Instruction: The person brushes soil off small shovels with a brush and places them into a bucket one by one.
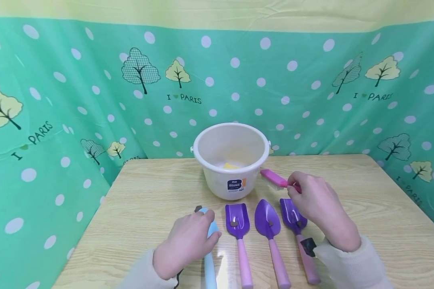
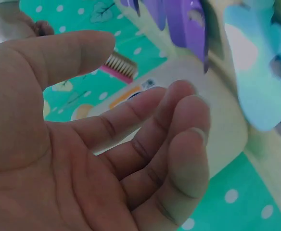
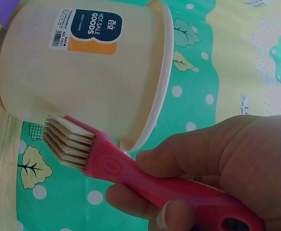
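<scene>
My right hand (image 1: 316,200) grips a pink brush (image 3: 145,180) by its handle. Pale bristles (image 3: 68,142) show at its head, beside the white bucket (image 1: 222,182). My left hand (image 1: 189,237) hovers over a light blue shovel (image 1: 209,269), fingers loosely bent. In the left wrist view the palm holds nothing, and the blue shovel (image 2: 258,72) lies apart from the fingertips. Part of the blue blade is hidden by the left hand in the head view.
Three purple tools with pink handles lie in front of the bucket: a square shovel (image 1: 237,216), a pointed trowel (image 1: 267,216) and another square shovel (image 1: 293,214), partly under my right wrist. Something yellow (image 1: 230,165) is inside the bucket. A green dotted curtain (image 1: 235,96) hangs behind the table.
</scene>
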The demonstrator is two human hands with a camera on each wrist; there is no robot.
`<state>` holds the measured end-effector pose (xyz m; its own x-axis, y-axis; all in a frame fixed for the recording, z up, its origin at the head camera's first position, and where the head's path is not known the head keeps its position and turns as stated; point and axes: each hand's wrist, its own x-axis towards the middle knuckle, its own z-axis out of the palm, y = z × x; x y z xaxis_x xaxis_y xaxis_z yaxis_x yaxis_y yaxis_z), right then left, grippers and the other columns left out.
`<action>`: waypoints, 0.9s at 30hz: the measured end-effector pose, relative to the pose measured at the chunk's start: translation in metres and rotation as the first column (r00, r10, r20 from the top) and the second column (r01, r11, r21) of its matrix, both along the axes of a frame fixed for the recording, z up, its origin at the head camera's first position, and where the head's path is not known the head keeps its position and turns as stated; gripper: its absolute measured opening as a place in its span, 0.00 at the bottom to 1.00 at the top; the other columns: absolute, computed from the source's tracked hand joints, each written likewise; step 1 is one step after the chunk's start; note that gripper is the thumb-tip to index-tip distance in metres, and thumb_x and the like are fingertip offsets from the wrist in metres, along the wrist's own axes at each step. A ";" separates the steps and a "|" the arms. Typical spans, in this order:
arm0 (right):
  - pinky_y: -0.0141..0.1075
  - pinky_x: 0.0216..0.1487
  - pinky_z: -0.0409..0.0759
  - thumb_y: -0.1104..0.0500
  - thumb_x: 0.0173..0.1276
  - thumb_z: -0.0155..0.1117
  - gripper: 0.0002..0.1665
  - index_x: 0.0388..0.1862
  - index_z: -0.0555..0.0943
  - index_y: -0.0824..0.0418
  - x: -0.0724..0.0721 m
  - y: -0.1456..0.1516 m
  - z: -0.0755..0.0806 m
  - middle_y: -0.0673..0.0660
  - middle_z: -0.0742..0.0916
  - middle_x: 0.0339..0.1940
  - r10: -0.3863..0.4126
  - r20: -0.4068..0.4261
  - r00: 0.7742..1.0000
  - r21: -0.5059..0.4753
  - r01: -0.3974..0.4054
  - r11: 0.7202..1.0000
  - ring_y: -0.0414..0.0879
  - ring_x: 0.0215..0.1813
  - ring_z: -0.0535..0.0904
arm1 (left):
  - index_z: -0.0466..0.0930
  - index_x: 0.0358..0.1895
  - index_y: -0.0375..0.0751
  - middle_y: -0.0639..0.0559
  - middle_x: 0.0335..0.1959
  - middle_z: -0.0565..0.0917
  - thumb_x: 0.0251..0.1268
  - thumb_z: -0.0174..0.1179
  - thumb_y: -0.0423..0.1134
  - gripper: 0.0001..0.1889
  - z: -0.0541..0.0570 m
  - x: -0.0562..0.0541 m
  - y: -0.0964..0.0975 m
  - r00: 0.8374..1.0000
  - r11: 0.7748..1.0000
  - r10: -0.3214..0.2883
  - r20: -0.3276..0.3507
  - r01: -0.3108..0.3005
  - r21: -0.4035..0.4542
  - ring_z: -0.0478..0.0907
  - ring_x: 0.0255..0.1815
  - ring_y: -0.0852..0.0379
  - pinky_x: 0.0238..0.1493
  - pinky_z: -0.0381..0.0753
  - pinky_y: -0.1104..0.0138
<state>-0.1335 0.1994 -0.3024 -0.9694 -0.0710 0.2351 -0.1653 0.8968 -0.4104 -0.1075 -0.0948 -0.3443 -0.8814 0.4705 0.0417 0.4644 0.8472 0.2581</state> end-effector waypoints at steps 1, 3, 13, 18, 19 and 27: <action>0.36 0.19 0.65 0.65 0.62 0.58 0.07 0.39 0.80 0.64 0.000 0.000 0.000 0.53 0.75 0.18 0.001 0.000 1.000 0.000 -0.001 1.000 0.44 0.17 0.66 | 0.77 0.40 0.40 0.58 0.22 0.72 0.58 0.63 0.49 0.16 -0.003 0.001 -0.001 1.000 1.000 -0.007 0.007 0.007 -0.001 0.69 0.20 0.61 0.16 0.68 0.67; 0.36 0.19 0.65 0.65 0.62 0.58 0.07 0.38 0.80 0.64 0.000 0.000 0.000 0.53 0.75 0.18 0.000 -0.003 1.000 0.001 0.000 1.000 0.44 0.17 0.66 | 0.77 0.39 0.40 0.58 0.21 0.71 0.58 0.63 0.49 0.16 -0.007 0.005 -0.001 1.000 1.000 -0.018 0.026 0.018 -0.002 0.68 0.20 0.62 0.16 0.67 0.67; 0.36 0.19 0.65 0.65 0.63 0.58 0.07 0.39 0.80 0.64 0.000 0.000 -0.002 0.53 0.74 0.17 -0.008 0.014 1.000 -0.001 0.008 1.000 0.44 0.17 0.66 | 0.77 0.40 0.45 0.56 0.24 0.76 0.53 0.65 0.55 0.19 -0.023 0.015 -0.003 0.992 0.997 -0.023 0.128 0.031 -0.064 0.74 0.25 0.58 0.18 0.68 0.64; 0.36 0.19 0.66 0.65 0.63 0.58 0.07 0.39 0.80 0.64 0.000 0.000 -0.001 0.53 0.75 0.18 -0.008 0.019 1.000 -0.003 0.008 1.000 0.44 0.17 0.67 | 0.78 0.44 0.46 0.51 0.29 0.80 0.51 0.65 0.57 0.22 -0.029 0.017 -0.003 0.991 0.996 -0.024 0.134 0.035 -0.087 0.78 0.28 0.54 0.20 0.70 0.63; 0.36 0.19 0.66 0.65 0.63 0.58 0.07 0.39 0.80 0.64 0.000 -0.001 -0.001 0.53 0.75 0.18 -0.008 0.019 1.000 -0.003 0.008 1.000 0.44 0.17 0.66 | 0.78 0.45 0.46 0.51 0.29 0.80 0.51 0.65 0.57 0.23 -0.031 0.017 -0.003 0.990 0.995 -0.023 0.136 0.036 -0.090 0.78 0.28 0.54 0.20 0.70 0.63; 0.36 0.19 0.66 0.65 0.63 0.58 0.07 0.39 0.80 0.64 0.000 0.000 -0.001 0.53 0.75 0.18 -0.011 0.020 1.000 0.002 0.011 1.000 0.44 0.17 0.67 | 0.78 0.45 0.44 0.60 0.23 0.75 0.53 0.64 0.57 0.23 -0.039 0.017 -0.002 0.976 0.995 -0.031 0.216 0.051 -0.086 0.72 0.23 0.60 0.20 0.68 0.65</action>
